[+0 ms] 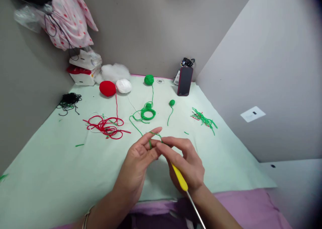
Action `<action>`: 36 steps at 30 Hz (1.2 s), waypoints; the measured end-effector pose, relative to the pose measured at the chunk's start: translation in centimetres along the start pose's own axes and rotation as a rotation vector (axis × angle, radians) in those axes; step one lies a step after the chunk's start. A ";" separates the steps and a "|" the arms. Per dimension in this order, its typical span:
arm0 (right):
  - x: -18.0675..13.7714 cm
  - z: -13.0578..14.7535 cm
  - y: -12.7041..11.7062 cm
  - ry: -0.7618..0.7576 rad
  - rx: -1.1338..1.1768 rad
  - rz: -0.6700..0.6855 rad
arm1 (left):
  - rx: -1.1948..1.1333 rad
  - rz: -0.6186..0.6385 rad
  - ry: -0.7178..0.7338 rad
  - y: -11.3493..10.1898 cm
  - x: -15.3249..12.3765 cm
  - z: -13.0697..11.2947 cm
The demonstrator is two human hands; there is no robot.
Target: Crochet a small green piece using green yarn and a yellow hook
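Green yarn (150,143) runs over the raised index finger of my left hand (139,158), whose thumb and other fingers close around the strand. My right hand (186,162) grips a crochet hook (179,177) with a yellow handle and a metal shaft that points down towards me. The fingertips of both hands meet where the yarn reaches the hook; the hook's tip is mostly hidden there. From my left hand the strand leads back to a loose green coil (148,113) and a green yarn ball (149,80) at the back.
Left of the hands lies tangled red yarn (108,126), with a red ball (107,88) and a white ball (124,86) behind it. A small green crocheted piece (171,103), a leaning phone (185,81), green scraps (205,120) and black yarn (69,101) share the pale cloth.
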State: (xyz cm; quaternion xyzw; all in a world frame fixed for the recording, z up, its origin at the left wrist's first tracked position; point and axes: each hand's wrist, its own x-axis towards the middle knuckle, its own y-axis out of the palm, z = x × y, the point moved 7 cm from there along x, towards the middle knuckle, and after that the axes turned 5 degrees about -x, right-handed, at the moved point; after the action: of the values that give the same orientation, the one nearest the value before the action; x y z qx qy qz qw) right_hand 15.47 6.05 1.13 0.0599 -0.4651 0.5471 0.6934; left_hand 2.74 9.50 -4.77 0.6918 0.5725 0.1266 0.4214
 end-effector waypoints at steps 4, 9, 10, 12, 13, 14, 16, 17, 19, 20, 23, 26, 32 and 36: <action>0.4 -2.0 -1.0 0.222 0.258 -0.111 | -0.091 0.021 -0.109 0.0 0.0 0.1; 0.5 -3.5 0.6 0.439 0.581 -0.021 | 0.017 0.059 -0.034 -0.2 -0.1 -0.1; 0.4 -3.6 0.8 0.445 0.577 -0.005 | 0.043 0.066 -0.021 -0.2 -0.1 -0.1; 0.1 -4.0 0.9 0.467 0.575 -0.010 | 0.079 0.064 -0.007 -0.2 -0.1 0.0; 0.0 -4.2 0.8 0.482 0.592 -0.021 | 0.092 0.053 -0.005 -0.3 -0.1 0.0; -0.1 -4.4 0.8 0.496 0.618 -0.032 | 0.105 0.039 -0.008 -0.4 -0.1 0.0; -0.2 -4.7 0.7 0.521 0.665 -0.041 | 0.125 0.014 -0.010 -0.6 0.0 0.0; -0.2 -4.7 0.6 0.527 0.676 -0.038 | 0.135 0.006 -0.005 -0.7 0.0 -0.1; -0.1 -4.4 0.5 0.513 0.657 -0.030 | 0.156 -0.003 0.021 -0.9 0.0 -0.3; -0.1 -4.1 0.3 0.491 0.619 -0.028 | 0.167 -0.007 0.043 -1.0 -0.1 -0.5; 0.1 -2.6 -0.5 0.329 0.403 -0.021 | 0.196 -0.018 0.121 -1.2 -0.2 -1.0; 0.0 -0.4 -0.6 0.036 0.146 0.041 | 0.248 -0.039 0.202 -1.2 -0.3 -1.3; -1.1 1.6 0.0 -0.310 -0.280 0.048 | 0.140 -0.014 0.129 -0.7 -0.3 -0.5; -0.4 -0.2 -0.7 -0.026 -0.002 -0.030 | -0.052 0.058 -0.116 -0.3 -0.2 0.6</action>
State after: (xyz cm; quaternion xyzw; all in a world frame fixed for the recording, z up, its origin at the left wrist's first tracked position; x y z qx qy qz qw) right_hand 16.16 5.60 1.10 0.0733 -0.4734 0.5353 0.6957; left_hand 2.86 9.11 -5.30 0.7031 0.5234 0.1132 0.4678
